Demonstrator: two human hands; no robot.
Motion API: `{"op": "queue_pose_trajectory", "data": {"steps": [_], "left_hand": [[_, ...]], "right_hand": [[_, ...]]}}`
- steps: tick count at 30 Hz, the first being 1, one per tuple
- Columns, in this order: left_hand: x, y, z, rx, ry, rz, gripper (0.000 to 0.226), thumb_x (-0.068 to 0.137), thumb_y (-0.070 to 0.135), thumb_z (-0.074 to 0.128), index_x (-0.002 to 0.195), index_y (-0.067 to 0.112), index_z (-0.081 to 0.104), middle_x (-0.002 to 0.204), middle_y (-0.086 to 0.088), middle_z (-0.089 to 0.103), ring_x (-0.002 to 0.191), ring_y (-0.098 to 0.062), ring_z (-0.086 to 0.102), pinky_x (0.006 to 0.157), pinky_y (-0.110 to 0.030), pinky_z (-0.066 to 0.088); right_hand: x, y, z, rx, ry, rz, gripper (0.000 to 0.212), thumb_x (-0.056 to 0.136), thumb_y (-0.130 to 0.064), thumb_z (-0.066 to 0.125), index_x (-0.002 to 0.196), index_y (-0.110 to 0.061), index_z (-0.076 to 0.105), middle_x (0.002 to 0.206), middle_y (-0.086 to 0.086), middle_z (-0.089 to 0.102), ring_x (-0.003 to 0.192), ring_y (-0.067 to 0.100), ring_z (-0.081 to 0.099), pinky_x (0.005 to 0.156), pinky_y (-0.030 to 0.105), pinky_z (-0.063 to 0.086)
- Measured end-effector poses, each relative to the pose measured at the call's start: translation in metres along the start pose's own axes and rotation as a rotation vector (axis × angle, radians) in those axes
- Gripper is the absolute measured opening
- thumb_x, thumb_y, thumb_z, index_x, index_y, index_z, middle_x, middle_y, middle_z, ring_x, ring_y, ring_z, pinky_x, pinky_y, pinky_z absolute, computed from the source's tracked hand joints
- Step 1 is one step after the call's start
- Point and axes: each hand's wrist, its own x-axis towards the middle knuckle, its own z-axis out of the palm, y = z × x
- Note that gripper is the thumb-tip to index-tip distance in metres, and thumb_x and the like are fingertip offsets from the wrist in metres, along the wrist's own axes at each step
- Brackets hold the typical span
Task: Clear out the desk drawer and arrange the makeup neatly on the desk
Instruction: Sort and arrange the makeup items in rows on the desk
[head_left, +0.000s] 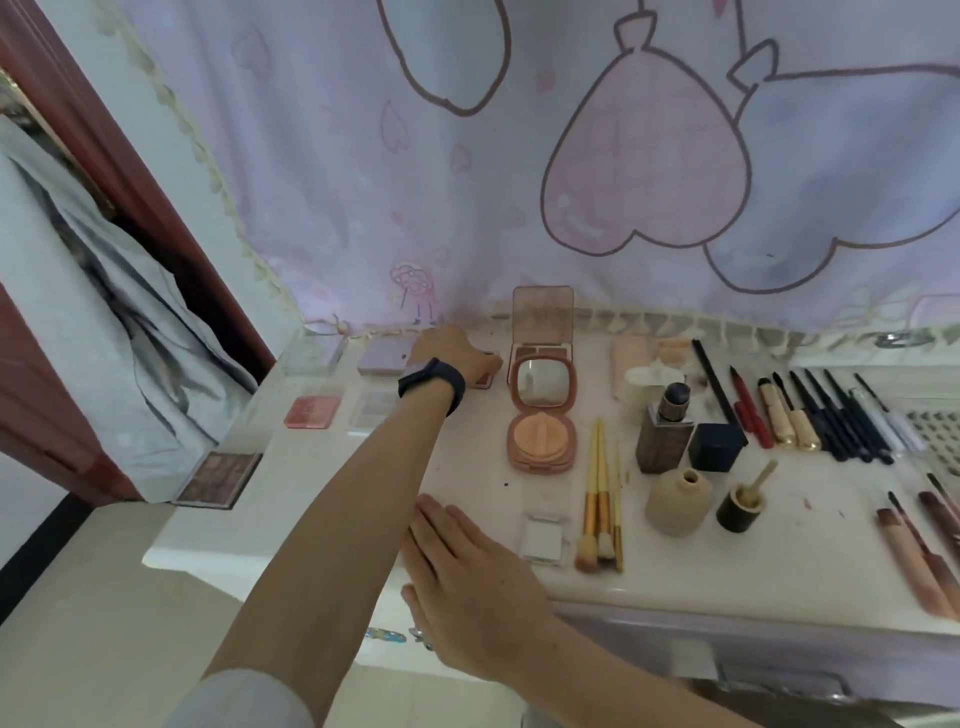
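The right grip (462, 566) lies nearest the wearer, palm down with fingers straight and spread flat on the front edge of the white bench (467, 467), holding nothing. Just to the right of this grip is a small clear square plastic case (543, 538), and beyond that a set of three gold-handled makeup brushes (602, 499) with handles pointing away from the wearer. Further back and to the right stands an open round peach powder compact (541, 410), its mirror lid tilted back. The left arm reaches well past the right grip to the back row, wearing a black wristband (431, 385). The left grip (449, 349) rests over a small reddish-brown palette (485, 378), which lies directly under and just to the right of the grip, touching it. The fingers are hidden behind the back of the hand, so it cannot be determined whether they pinch the palette or only press on it. Too little of the palette shows to read its long axis. A lilac square palette (382, 358) sits just to the left of the left grip. Judgement: the left grip is the one in position to align this palette; the right grip is well apart and serves as a brace.
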Motion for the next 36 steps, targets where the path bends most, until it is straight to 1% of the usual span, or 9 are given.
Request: {"op": "queue_pose_trajectory", "data": {"steps": [4,7,10,15,20,26,30,32,36], "left_hand": [[0.004,0.004,0.008,0.058,0.026,0.007,0.047,0.076,0.056,0.073,0.073,0.015,0.051,0.071,-0.003,0.053,0.063,-0.021,0.051,0.052,-0.026,0.036],[0.004,0.006,0.01,0.056,0.039,-0.004,0.047,0.078,0.057,0.073,0.088,0.017,0.051,0.081,-0.005,0.054,0.074,-0.025,0.052,0.059,-0.03,0.038],[0.001,0.006,0.012,0.052,0.06,-0.008,0.047,0.079,0.056,0.073,0.093,0.019,0.048,0.081,-0.004,0.053,0.076,-0.026,0.051,0.063,-0.032,0.04],[-0.003,0.004,0.011,0.029,0.077,-0.024,0.044,0.077,0.05,0.074,0.07,0.017,0.045,0.075,-0.005,0.057,0.063,-0.021,0.049,0.05,-0.025,0.031],[-0.008,0.003,0.011,0.056,0.058,-0.031,0.044,0.08,0.054,0.07,0.074,0.015,0.05,0.085,-0.007,0.059,0.074,-0.024,0.053,0.055,-0.027,0.036],[-0.019,-0.007,-0.009,0.056,0.107,0.01,0.051,0.095,0.053,0.05,0.117,0.009,0.065,0.119,-0.014,0.065,0.106,-0.032,0.061,0.083,-0.037,0.046],[-0.034,-0.04,-0.038,-0.018,0.168,0.021,0.043,0.097,0.046,0.05,0.125,0.017,0.064,0.128,-0.009,0.063,0.113,-0.028,0.06,0.083,-0.033,0.044],[-0.048,-0.064,-0.045,0.023,0.132,-0.004,0.044,0.096,0.046,0.051,0.129,0.019,0.061,0.131,-0.01,0.061,0.118,-0.029,0.056,0.089,-0.035,0.045],[-0.072,-0.105,-0.045,0.081,0.03,-0.059,0.055,0.09,0.065,0.051,0.132,0.03,0.057,0.132,-0.014,0.054,0.115,-0.035,0.057,0.098,-0.044,0.046]], "right_hand": [[0.0,0.002,-0.005,-0.057,-0.061,-0.004,0.058,0.099,-0.044,0.045,0.146,-0.01,0.052,0.151,0.009,0.051,0.141,0.024,0.046,0.114,0.035,0.04],[-0.001,0.002,-0.009,-0.066,-0.072,-0.008,0.056,0.101,-0.043,0.043,0.145,-0.011,0.053,0.15,0.008,0.053,0.141,0.024,0.047,0.114,0.035,0.04],[-0.002,0.003,-0.011,-0.072,-0.07,-0.015,0.053,0.101,-0.042,0.042,0.142,-0.012,0.056,0.146,0.007,0.056,0.138,0.024,0.049,0.113,0.036,0.04],[-0.002,0.002,-0.013,-0.089,-0.09,-0.037,0.052,0.104,-0.037,0.033,0.146,-0.011,0.051,0.151,0.009,0.051,0.141,0.026,0.045,0.116,0.038,0.037],[-0.002,0.003,-0.013,-0.076,-0.076,-0.032,0.052,0.103,-0.038,0.036,0.145,-0.012,0.052,0.151,0.008,0.051,0.142,0.026,0.045,0.116,0.037,0.037],[-0.003,0.002,-0.001,-0.036,-0.019,0.003,0.057,0.1,-0.041,0.045,0.145,-0.007,0.052,0.15,0.012,0.052,0.14,0.027,0.047,0.115,0.038,0.039],[-0.001,0.0,0.006,-0.005,0.014,0.012,0.057,0.099,-0.038,0.044,0.145,-0.005,0.049,0.15,0.014,0.05,0.141,0.028,0.046,0.116,0.039,0.038],[-0.001,-0.001,0.007,-0.012,0.029,0.005,0.057,0.098,-0.038,0.045,0.144,-0.004,0.051,0.149,0.015,0.052,0.14,0.029,0.047,0.116,0.039,0.039],[-0.001,0.0,0.004,-0.027,0.043,0.002,0.058,0.098,-0.04,0.048,0.144,-0.005,0.053,0.148,0.015,0.053,0.138,0.029,0.05,0.113,0.039,0.042]]}}
